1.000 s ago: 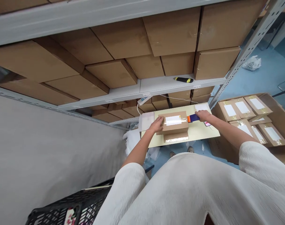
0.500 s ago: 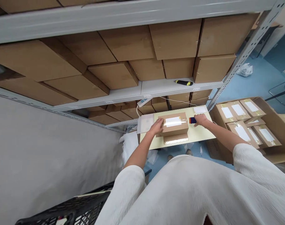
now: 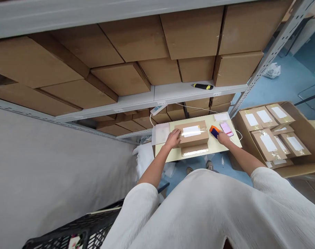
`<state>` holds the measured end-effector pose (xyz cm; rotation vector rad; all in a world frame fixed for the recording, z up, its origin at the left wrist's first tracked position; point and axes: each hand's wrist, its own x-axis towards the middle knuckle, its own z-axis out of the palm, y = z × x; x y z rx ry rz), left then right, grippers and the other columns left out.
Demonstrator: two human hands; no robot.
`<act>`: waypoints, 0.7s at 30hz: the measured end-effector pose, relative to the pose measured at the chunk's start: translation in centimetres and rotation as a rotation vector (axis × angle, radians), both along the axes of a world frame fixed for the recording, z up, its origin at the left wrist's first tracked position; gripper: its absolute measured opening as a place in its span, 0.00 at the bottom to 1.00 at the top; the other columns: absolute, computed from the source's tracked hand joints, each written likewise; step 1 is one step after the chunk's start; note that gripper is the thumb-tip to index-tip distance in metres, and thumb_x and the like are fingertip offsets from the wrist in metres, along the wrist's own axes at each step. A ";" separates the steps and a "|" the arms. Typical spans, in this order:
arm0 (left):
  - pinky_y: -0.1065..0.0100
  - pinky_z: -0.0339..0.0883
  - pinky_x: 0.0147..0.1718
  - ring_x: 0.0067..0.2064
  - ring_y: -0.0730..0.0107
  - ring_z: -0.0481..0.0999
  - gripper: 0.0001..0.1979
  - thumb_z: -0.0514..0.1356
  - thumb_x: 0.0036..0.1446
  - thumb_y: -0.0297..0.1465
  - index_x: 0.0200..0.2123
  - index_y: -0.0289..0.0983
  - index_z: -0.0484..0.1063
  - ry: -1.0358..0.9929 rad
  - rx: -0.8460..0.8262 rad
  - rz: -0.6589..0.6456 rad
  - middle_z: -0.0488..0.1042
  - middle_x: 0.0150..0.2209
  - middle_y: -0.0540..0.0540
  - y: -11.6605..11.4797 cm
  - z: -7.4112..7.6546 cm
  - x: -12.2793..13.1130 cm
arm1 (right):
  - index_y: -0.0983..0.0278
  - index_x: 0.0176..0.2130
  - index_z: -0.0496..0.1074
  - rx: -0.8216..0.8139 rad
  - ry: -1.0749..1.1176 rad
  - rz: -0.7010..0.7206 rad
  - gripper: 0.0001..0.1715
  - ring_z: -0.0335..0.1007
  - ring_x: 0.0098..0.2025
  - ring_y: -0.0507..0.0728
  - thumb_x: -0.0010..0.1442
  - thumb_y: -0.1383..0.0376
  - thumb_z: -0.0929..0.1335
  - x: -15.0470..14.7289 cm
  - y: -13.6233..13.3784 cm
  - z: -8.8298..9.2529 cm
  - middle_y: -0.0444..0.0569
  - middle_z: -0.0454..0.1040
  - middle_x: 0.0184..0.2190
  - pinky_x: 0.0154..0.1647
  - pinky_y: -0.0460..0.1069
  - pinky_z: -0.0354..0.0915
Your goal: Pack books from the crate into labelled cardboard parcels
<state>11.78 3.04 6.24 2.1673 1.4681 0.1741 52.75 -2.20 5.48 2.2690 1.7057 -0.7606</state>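
While the left hand (image 3: pixel 173 137) rests uncurled on the oblong brown cardboard box (image 3: pixel 194 139) midway along the pale-yellow table (image 3: pixel 217 147), the right hand (image 3: pixel 224 138) grips an orange-and-blue plastic tool (image 3: pixel 215 131); careless swinging could knock the pink-screened phone (image 3: pixel 226 129) at the table's right.

A white, crinkled top (image 3: pixel 206 207) is showing, sleeves (image 3: pixel 144 197) stopping well behind the fingers (image 3: pixel 177 132); shoes (image 3: pixel 209 165), perhaps greyish-brown, are peeking out below them.
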 end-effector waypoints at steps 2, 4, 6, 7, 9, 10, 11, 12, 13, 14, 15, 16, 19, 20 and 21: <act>0.44 0.59 0.76 0.79 0.43 0.61 0.35 0.64 0.62 0.32 0.73 0.41 0.69 -0.002 0.018 0.011 0.66 0.76 0.36 -0.6 -0.1 -0.1 | 0.68 0.68 0.67 0.018 0.003 -0.005 0.24 0.75 0.63 0.67 0.79 0.63 0.60 -0.6 -0.6 -1.0 0.69 0.75 0.63 0.54 0.54 0.70; 0.42 0.58 0.76 0.79 0.42 0.61 0.35 0.63 0.63 0.33 0.73 0.41 0.69 0.001 0.025 0.035 0.67 0.76 0.36 -1.2 -0.1 -0.1 | 0.69 0.70 0.65 0.002 0.001 -0.026 0.26 0.74 0.63 0.68 0.79 0.62 0.59 -1.0 -1.0 -1.8 0.70 0.74 0.64 0.55 0.56 0.70; 0.41 0.56 0.77 0.80 0.42 0.60 0.34 0.63 0.64 0.33 0.73 0.41 0.69 0.004 0.019 0.068 0.66 0.76 0.37 -1.6 0.0 0.0 | 0.70 0.71 0.64 -0.021 -0.014 -0.041 0.28 0.73 0.64 0.69 0.79 0.62 0.58 -1.2 -1.1 -2.5 0.72 0.74 0.64 0.58 0.59 0.69; 0.41 0.55 0.78 0.80 0.43 0.59 0.34 0.63 0.64 0.33 0.73 0.41 0.69 0.001 0.012 0.086 0.66 0.77 0.37 -1.8 0.0 0.1 | 0.70 0.70 0.64 -0.026 -0.031 -0.035 0.28 0.73 0.64 0.69 0.79 0.63 0.57 -1.2 -1.2 -2.8 0.72 0.74 0.63 0.61 0.61 0.67; 0.43 0.53 0.79 0.80 0.44 0.59 0.34 0.63 0.64 0.33 0.73 0.40 0.69 -0.017 -0.012 0.119 0.65 0.77 0.37 -2.0 0.1 0.2 | 0.69 0.70 0.66 -0.021 -0.070 0.008 0.27 0.71 0.65 0.70 0.78 0.64 0.58 -1.2 -1.3 -3.3 0.70 0.77 0.60 0.69 0.67 0.59; 0.45 0.53 0.79 0.80 0.45 0.59 0.35 0.63 0.64 0.33 0.73 0.39 0.68 -0.034 -0.028 0.132 0.64 0.78 0.37 -2.1 0.2 0.3 | 0.68 0.69 0.68 -0.016 -0.085 0.034 0.26 0.71 0.65 0.71 0.78 0.64 0.59 -1.2 -1.4 -3.5 0.69 0.78 0.58 0.71 0.68 0.55; 0.46 0.53 0.79 0.80 0.47 0.59 0.35 0.62 0.64 0.33 0.74 0.39 0.68 -0.057 -0.046 0.143 0.64 0.78 0.37 -2.2 0.2 0.3 | 0.68 0.68 0.69 -0.011 -0.095 0.054 0.26 0.71 0.66 0.71 0.77 0.63 0.60 -1.1 -1.5 -3.6 0.68 0.79 0.57 0.72 0.69 0.52; 0.47 0.53 0.79 0.81 0.48 0.59 0.35 0.62 0.64 0.33 0.74 0.39 0.67 -0.082 -0.063 0.153 0.63 0.79 0.38 -2.3 0.3 0.3 | 0.67 0.67 0.71 -0.006 -0.097 0.067 0.25 0.71 0.66 0.71 0.77 0.63 0.61 -1.0 -1.6 -3.6 0.67 0.79 0.56 0.72 0.68 0.52; 0.48 0.54 0.79 0.81 0.48 0.58 0.36 0.62 0.64 0.33 0.74 0.39 0.67 -0.106 -0.078 0.161 0.62 0.79 0.38 -2.4 0.4 0.3 | 0.67 0.65 0.72 0.002 -0.096 0.076 0.24 0.70 0.66 0.71 0.77 0.62 0.62 -1.0 -1.7 -3.5 0.67 0.78 0.57 0.71 0.66 0.53; 0.48 0.54 0.79 0.81 0.48 0.58 0.36 0.62 0.64 0.33 0.75 0.39 0.66 -0.129 -0.089 0.170 0.61 0.79 0.38 -2.4 0.5 0.3 | 0.67 0.64 0.73 0.015 -0.096 0.077 0.24 0.70 0.66 0.71 0.76 0.61 0.62 -1.0 -1.7 -3.2 0.68 0.78 0.58 0.69 0.65 0.56; 0.47 0.54 0.79 0.81 0.48 0.57 0.37 0.62 0.63 0.32 0.75 0.39 0.66 -0.148 -0.097 0.178 0.61 0.79 0.38 -2.5 0.5 0.3 | 0.67 0.64 0.74 0.035 -0.099 0.071 0.24 0.70 0.67 0.72 0.77 0.61 0.62 -1.1 -1.6 -2.9 0.68 0.77 0.60 0.68 0.63 0.58; 0.47 0.54 0.79 0.81 0.48 0.57 0.37 0.62 0.63 0.32 0.75 0.39 0.65 -0.164 -0.101 0.184 0.61 0.79 0.38 -2.5 0.6 0.2 | 0.67 0.63 0.75 0.060 -0.096 0.063 0.24 0.70 0.66 0.71 0.77 0.60 0.62 -1.3 -1.3 -2.4 0.69 0.77 0.61 0.66 0.62 0.61; 0.48 0.53 0.79 0.81 0.49 0.58 0.38 0.62 0.62 0.31 0.75 0.39 0.64 -0.220 -0.083 0.198 0.62 0.78 0.37 -2.4 0.6 0.4 | 0.67 0.64 0.75 0.161 -0.008 0.019 0.28 0.74 0.63 0.69 0.79 0.59 0.57 -2.6 0.2 -0.3 0.68 0.78 0.61 0.59 0.57 0.67; 0.50 0.54 0.79 0.80 0.50 0.58 0.38 0.62 0.62 0.31 0.75 0.38 0.63 -0.242 -0.071 0.216 0.61 0.78 0.36 -2.2 0.6 0.6 | 0.67 0.64 0.75 0.194 0.055 0.011 0.29 0.76 0.62 0.68 0.80 0.59 0.55 -3.2 1.0 0.6 0.66 0.79 0.61 0.58 0.55 0.69; 0.51 0.54 0.79 0.80 0.50 0.59 0.39 0.62 0.62 0.30 0.76 0.37 0.62 -0.266 -0.058 0.248 0.61 0.78 0.35 -2.0 0.6 0.8 | 0.66 0.64 0.75 0.225 0.120 0.015 0.30 0.76 0.62 0.66 0.80 0.58 0.54 -3.9 1.8 1.4 0.65 0.79 0.62 0.58 0.54 0.69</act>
